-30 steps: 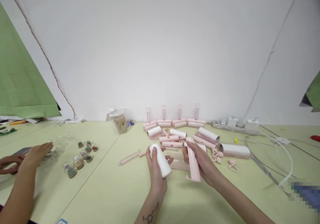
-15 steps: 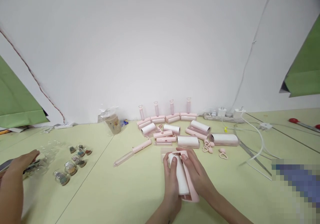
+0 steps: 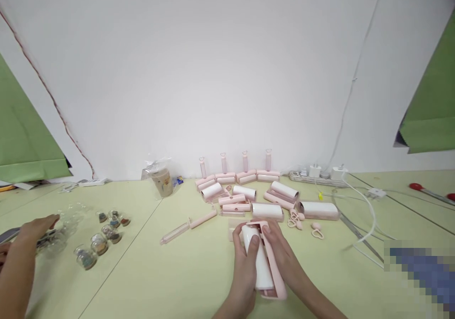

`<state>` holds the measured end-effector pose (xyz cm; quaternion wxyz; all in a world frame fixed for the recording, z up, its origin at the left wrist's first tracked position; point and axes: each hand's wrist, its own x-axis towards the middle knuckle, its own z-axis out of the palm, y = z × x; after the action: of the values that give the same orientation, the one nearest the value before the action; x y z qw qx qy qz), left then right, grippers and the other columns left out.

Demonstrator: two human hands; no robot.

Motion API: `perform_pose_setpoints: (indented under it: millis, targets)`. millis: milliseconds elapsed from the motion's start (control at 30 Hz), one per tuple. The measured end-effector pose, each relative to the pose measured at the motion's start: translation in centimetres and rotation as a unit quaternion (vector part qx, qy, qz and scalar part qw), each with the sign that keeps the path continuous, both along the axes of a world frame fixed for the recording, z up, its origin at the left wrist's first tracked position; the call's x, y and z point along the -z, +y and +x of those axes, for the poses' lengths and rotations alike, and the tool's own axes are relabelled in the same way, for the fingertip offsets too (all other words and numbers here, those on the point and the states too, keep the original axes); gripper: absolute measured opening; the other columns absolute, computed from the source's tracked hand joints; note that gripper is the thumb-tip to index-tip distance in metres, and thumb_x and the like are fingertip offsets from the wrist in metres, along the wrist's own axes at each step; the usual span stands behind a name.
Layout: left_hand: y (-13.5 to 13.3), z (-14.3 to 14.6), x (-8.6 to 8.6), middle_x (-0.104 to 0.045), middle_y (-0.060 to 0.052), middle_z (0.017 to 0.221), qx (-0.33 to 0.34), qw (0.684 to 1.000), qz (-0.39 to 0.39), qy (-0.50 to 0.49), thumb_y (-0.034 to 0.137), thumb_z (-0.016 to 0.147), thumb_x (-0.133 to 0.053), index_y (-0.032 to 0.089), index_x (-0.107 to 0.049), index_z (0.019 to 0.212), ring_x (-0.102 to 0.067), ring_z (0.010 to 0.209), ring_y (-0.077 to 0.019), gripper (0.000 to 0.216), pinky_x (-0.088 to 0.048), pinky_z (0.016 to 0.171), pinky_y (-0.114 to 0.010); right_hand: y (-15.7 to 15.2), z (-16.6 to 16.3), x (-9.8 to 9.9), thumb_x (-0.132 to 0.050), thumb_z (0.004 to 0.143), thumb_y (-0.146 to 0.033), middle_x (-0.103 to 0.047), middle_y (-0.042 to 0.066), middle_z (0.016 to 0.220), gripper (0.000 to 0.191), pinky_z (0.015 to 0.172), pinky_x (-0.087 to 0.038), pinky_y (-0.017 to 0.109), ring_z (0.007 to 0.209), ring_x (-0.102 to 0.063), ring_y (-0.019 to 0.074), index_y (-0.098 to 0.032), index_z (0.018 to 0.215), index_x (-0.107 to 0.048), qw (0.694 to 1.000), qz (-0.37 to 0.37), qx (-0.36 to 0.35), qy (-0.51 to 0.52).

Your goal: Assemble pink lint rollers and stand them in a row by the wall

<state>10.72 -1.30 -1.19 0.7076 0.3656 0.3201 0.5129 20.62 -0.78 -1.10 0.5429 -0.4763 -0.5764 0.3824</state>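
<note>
Just in front of the loose parts, my left hand is wrapped round the white sticky roll of a lint roller, thumb on top. My right hand grips the pink casing of the same lint roller from the right. Roll and casing lie side by side, tilted, with a gap between them at the lower end; whether they join at the top cannot be seen. A clear pinkish piece lies partly hidden behind my left hand. Beyond the fingertips rests another white roll in a pink tray.
Several lint rollers stand along the wall. An extended handle lies left, heart-shaped loops right. Cables trail from a power strip. A co-worker's hand is far left, near small glass jars and a bagged cup.
The whole view has shifted slightly, so things sit lower. Both hands keep hold of the roll and casing, with the gap between them a little wider at the lower end.
</note>
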Motion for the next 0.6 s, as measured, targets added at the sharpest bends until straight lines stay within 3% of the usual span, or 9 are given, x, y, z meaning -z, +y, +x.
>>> perform_pose_setpoints:
  millis: [100,167,300,467,533,600]
  targets:
    - [-0.3,0.2,0.0,-0.055,-0.009,0.110,-0.009,1.000,-0.007,-0.005,0.049,0.080,-0.050,0.026,-0.022,0.119,-0.055,0.101,-0.0225,0.054,-0.043,0.083,-0.031,-0.2,-0.3,-0.1,-0.031,0.088,-0.049,-0.050,0.006,0.111,0.037,0.089,-0.038,0.033,0.104,-0.046,0.0220,-0.023,0.107,-0.050,1.000,0.002,0.001,0.009]
    - [-0.4,0.2,0.1,-0.054,-0.009,0.111,-0.002,1.000,0.004,0.005,0.044,0.077,-0.057,0.027,-0.021,0.119,-0.055,0.101,-0.0223,0.058,-0.044,0.083,-0.031,-0.4,-0.4,0.3,-0.032,0.088,-0.048,-0.050,0.006,0.111,0.036,0.088,-0.039,0.032,0.103,-0.047,0.0216,-0.023,0.108,-0.050,1.000,0.006,0.007,0.024]
    - [0.0,-0.3,0.0,-0.054,-0.009,0.110,0.056,0.993,0.095,0.032,0.028,0.060,-0.075,0.025,-0.022,0.116,-0.056,0.096,-0.0223,0.077,-0.046,0.080,-0.032,-0.2,0.1,1.0,-0.033,0.089,-0.045,-0.051,0.005,0.107,0.033,0.082,-0.043,0.030,0.102,-0.049,0.0212,-0.025,0.110,-0.048,0.999,0.034,0.025,0.017]
    - [0.8,-1.7,0.4,-0.057,-0.010,0.108,0.127,0.977,0.128,0.115,0.031,0.054,-0.076,0.024,-0.022,0.122,-0.058,0.093,-0.0245,0.087,-0.046,0.077,-0.036,-0.5,3.4,-0.9,-0.042,0.086,-0.038,-0.058,0.003,0.091,0.022,0.065,-0.045,0.025,0.083,-0.055,0.0188,-0.025,0.097,-0.057,0.981,0.069,-0.055,-0.175]
    - [0.9,-2.5,1.1,-0.059,-0.009,0.105,0.152,0.957,0.145,0.199,0.037,0.051,-0.077,0.025,-0.031,0.121,-0.059,0.093,-0.0271,0.085,-0.046,0.078,-0.038,-1.0,4.8,-1.6,-0.048,0.082,-0.033,-0.061,0.000,0.079,0.013,0.055,-0.041,0.023,0.070,-0.056,0.0167,-0.025,0.085,-0.059,0.955,0.047,-0.086,-0.278]
    - [0.8,-3.3,1.8,-0.063,-0.006,0.094,0.165,0.929,0.172,0.284,0.045,0.053,-0.074,0.027,-0.046,0.112,-0.060,0.090,-0.0286,0.068,-0.045,0.077,-0.039,-1.5,5.6,-1.5,-0.052,0.078,-0.031,-0.061,-0.001,0.069,0.010,0.051,-0.036,0.023,0.060,-0.055,0.0162,-0.025,0.074,-0.059,0.919,0.050,-0.096,-0.378]
